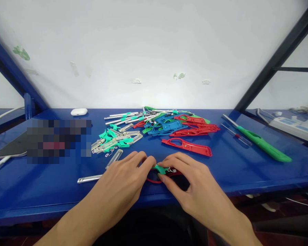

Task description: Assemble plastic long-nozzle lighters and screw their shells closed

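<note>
My left hand (128, 177) and my right hand (188, 181) meet near the front edge of the blue table (246, 171). Both pinch a small assembly: a green plastic piece (159, 168) with a red handle shell (154, 179) under it. The fingers hide most of the shell. A loose red shell (187, 146) lies just beyond my right hand. A clear tube (114, 158) and a metal tube (89, 178) lie by my left hand.
Farther back lie a pile of red, blue and green shells (177, 126) and several green-capped metal parts (115, 138). A green lighter wand (261, 142) and a small screwdriver (236, 135) lie right. White earbuds case (79, 111), a phone (14, 147), a power strip (295, 127).
</note>
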A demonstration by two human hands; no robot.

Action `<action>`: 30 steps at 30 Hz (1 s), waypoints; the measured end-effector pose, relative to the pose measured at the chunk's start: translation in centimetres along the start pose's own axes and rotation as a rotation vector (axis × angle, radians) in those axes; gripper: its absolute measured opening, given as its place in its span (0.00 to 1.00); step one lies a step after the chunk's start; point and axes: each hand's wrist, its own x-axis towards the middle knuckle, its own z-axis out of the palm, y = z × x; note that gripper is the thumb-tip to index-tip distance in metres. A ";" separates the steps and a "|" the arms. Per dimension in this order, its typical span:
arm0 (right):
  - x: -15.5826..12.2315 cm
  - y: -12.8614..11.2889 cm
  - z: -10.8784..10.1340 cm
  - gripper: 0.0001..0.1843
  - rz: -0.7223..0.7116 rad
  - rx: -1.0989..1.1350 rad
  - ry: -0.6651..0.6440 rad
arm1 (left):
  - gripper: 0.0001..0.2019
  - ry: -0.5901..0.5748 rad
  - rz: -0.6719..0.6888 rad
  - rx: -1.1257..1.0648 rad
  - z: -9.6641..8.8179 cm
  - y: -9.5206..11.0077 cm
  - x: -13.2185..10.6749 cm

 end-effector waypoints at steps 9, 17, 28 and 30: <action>-0.4 0.1 0.1 0.11 -0.054 -0.084 -0.039 | 0.23 0.077 0.058 0.002 0.4 -0.3 0.0; -1.3 1.5 -0.9 0.09 -0.090 -0.058 0.272 | 0.21 0.129 0.090 0.017 0.0 -0.3 -0.2; -1.5 2.4 -1.2 0.05 -0.001 0.029 0.171 | 0.21 0.308 0.153 0.004 1.1 -0.9 -0.7; -1.3 2.4 -1.3 0.05 0.013 0.040 0.148 | 0.19 0.353 0.167 -0.020 1.4 -1.1 -0.7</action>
